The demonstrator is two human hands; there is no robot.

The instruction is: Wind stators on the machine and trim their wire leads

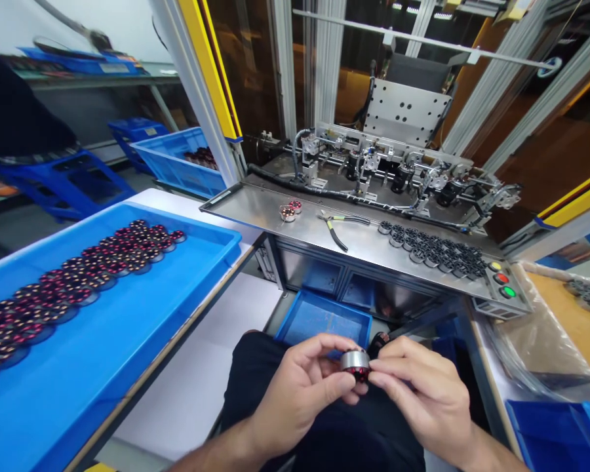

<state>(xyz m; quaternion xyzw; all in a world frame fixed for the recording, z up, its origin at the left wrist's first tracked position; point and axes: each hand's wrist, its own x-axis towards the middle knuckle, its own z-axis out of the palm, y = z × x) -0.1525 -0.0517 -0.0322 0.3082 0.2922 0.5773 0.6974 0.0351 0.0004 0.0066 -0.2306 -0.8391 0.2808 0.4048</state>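
Over my lap I hold a small motor stator (355, 359), a silvery metal ring with dark red windings showing at its lower face. My left hand (307, 383) is closed round its left side, thumb in front and fingers behind. From the right, the thumb and forefinger of my right hand (420, 387) pinch its edge. On the metal ledge ahead lie two loose stators (289, 213) with copper and red windings. Beside them rests a pair of pliers (341, 226) with black and yellow handles, its jaws pointing left.
At left, a blue tray (191, 288) holds rows of wound stators (83, 275). Black slotted parts (432, 249) stand grouped on the ledge near a button box (502, 288). A machine fixture (388, 164) stands behind. A box (545, 328) is at right, a blue bin (324, 318) below.
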